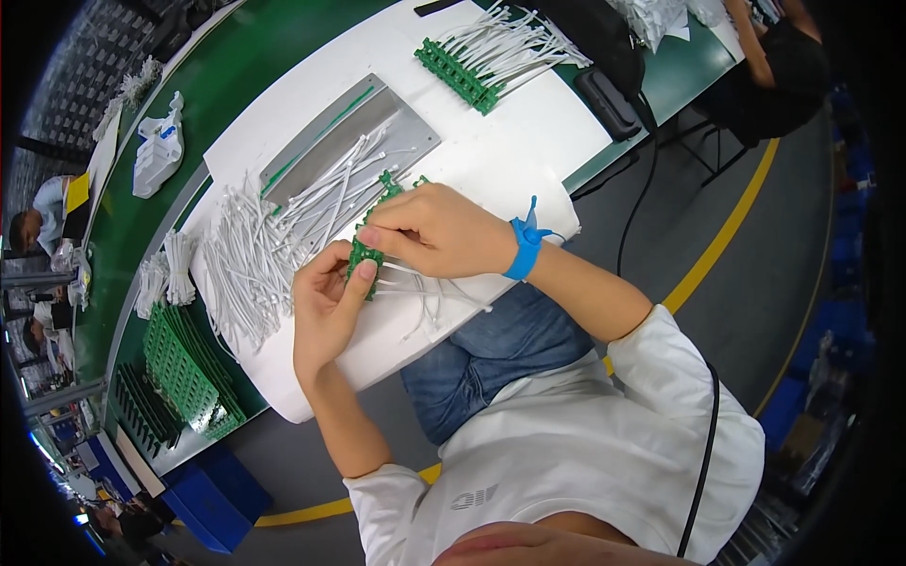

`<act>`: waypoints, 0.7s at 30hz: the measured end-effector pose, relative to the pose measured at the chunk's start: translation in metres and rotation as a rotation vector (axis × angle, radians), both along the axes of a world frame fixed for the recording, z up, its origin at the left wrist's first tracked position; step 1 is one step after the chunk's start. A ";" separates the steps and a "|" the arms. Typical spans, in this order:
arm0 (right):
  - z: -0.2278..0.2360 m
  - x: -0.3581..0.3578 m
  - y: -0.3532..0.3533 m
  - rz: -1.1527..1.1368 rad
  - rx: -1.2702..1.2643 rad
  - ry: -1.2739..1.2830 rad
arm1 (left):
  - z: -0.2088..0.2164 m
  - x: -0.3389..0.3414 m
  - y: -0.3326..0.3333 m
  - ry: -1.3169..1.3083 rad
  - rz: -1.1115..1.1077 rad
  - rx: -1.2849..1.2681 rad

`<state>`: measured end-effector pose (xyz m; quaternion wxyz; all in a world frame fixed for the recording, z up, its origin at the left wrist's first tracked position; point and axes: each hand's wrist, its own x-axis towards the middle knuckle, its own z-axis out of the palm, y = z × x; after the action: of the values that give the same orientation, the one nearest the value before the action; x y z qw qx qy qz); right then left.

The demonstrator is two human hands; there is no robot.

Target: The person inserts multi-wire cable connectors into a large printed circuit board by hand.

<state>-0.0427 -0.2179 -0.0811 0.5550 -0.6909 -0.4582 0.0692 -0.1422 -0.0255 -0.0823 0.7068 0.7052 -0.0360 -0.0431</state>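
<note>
My left hand (326,311) was curled around the lower end of a small green circuit board strip (364,257), thumb pressed along its edge. My right hand (429,229), with a blue wristband (524,247) on it, was closed over the strip's upper end, fingertips pinching near a white wire. I held the strip just above the white work board (528,141), near its front edge, and several white wires (429,292) trailed from it toward me. One loose heap of white wires (250,259) lay left of my hands, too many to count, spilling onto one grey metal plate (377,123). One row of finished green strips with wires (481,61) sat at the far end. Two stacks of green boards (184,363) lay on the green table (283,47) at my left, beside one white plastic package (159,149) farther off.
</note>
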 end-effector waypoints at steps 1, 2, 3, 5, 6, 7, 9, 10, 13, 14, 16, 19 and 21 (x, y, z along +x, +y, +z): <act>0.004 -0.001 0.000 -0.071 -0.049 -0.083 | 0.001 0.001 -0.005 0.001 0.000 0.000; 0.006 -0.002 -0.001 -0.141 -0.097 -0.165 | 0.003 0.003 -0.013 0.035 0.060 -0.025; 0.004 -0.002 0.000 -0.140 -0.097 -0.164 | 0.004 0.003 -0.017 0.069 0.122 -0.050; 0.001 0.002 0.000 -0.122 -0.122 -0.188 | -0.001 0.005 -0.017 0.054 0.116 -0.043; 0.002 0.004 -0.001 -0.123 -0.121 -0.189 | -0.003 0.005 -0.017 0.040 0.111 -0.036; 0.004 0.007 -0.003 -0.002 -0.137 -0.006 | -0.003 0.005 -0.018 0.039 0.111 -0.036; 0.002 0.011 -0.003 0.119 -0.152 0.175 | -0.004 0.004 -0.020 -0.062 0.147 0.020; -0.004 0.012 -0.002 0.213 -0.085 0.315 | -0.006 0.004 -0.020 -0.062 0.145 0.017; -0.009 0.013 0.002 0.318 0.026 0.515 | -0.007 0.003 -0.017 -0.153 0.148 0.043; -0.008 0.013 0.003 0.330 0.070 0.576 | -0.007 0.002 -0.015 -0.130 0.129 0.036; 0.002 0.013 0.000 0.240 -0.037 0.516 | -0.006 0.000 -0.013 -0.107 0.112 0.027; 0.004 0.009 -0.002 -0.168 -0.285 -0.274 | -0.004 -0.005 -0.011 -0.049 0.223 -0.038; 0.000 0.005 0.000 -0.234 -0.351 -0.383 | -0.002 -0.012 -0.005 -0.055 0.268 0.003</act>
<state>-0.0379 -0.2175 -0.0815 0.3343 -0.8252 -0.4527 -0.0486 -0.1540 -0.0307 -0.0840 0.7041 0.7055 0.0394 0.0708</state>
